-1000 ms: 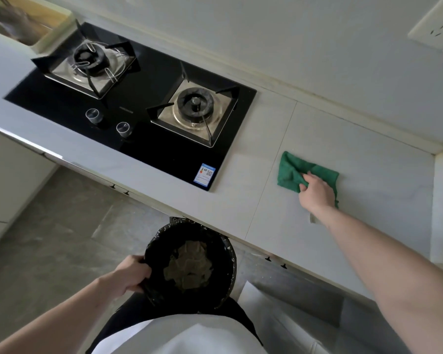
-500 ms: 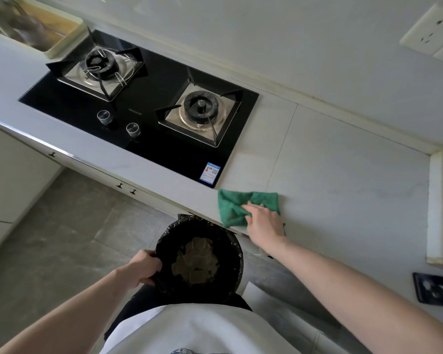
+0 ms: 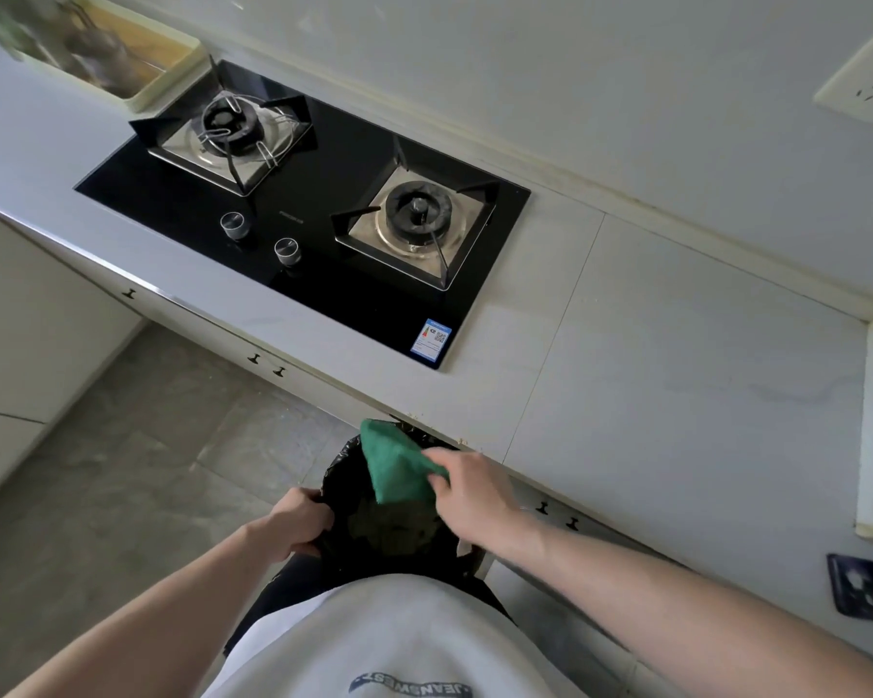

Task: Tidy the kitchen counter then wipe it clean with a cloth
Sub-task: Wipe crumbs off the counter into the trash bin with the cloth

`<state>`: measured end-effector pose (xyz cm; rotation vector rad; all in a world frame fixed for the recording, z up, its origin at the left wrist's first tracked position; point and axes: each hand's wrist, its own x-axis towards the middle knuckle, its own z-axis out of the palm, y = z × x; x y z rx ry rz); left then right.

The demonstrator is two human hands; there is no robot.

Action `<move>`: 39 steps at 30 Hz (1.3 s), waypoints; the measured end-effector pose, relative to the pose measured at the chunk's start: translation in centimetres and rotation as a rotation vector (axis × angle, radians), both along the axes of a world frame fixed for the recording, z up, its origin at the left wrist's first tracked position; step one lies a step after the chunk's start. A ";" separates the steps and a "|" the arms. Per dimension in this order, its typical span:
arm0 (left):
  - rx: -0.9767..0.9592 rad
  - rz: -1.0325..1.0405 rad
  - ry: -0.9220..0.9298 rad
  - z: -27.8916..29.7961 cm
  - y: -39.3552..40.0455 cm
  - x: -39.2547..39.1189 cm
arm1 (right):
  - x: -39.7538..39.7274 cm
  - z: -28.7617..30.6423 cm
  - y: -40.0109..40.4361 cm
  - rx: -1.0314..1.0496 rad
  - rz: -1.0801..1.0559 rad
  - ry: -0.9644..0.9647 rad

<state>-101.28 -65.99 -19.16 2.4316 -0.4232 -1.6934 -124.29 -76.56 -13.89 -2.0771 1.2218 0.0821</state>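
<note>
My right hand [image 3: 467, 483] grips a green cloth [image 3: 394, 468], which hangs past the front edge of the pale counter [image 3: 676, 385] and over the mouth of a bin. The bin [image 3: 374, 526] is lined with a black bag and sits just below the counter edge, with brownish scraps inside. My left hand [image 3: 301, 521] clasps the bin's left rim. A few small crumbs lie on the counter edge [image 3: 462, 439] beside the cloth.
A black two-burner gas hob [image 3: 303, 214] is set into the counter at left. A cream tray [image 3: 107, 47] holding blurred items stands at the far left. A dark blue flat object [image 3: 865, 591] lies at the right edge, a wall socket [image 3: 863, 78] above.
My right hand swept the cloth from the right part of the counter toward me and left, off the front edge and over the bin. My left hand kept hold of the bin.
</note>
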 end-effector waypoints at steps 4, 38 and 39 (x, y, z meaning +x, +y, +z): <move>0.005 0.001 -0.008 -0.2 0.2 -0.1 | -1.3 2.6 -4.7 -0.112 -0.125 -0.074; 0.005 0.003 0.037 -1.3 0.3 0.8 | 0.5 0.5 -2.9 -0.040 -0.047 -0.063; 0.003 0.006 0.039 -1.2 0.3 0.7 | 0.3 1.1 -4.2 -0.077 -0.094 -0.096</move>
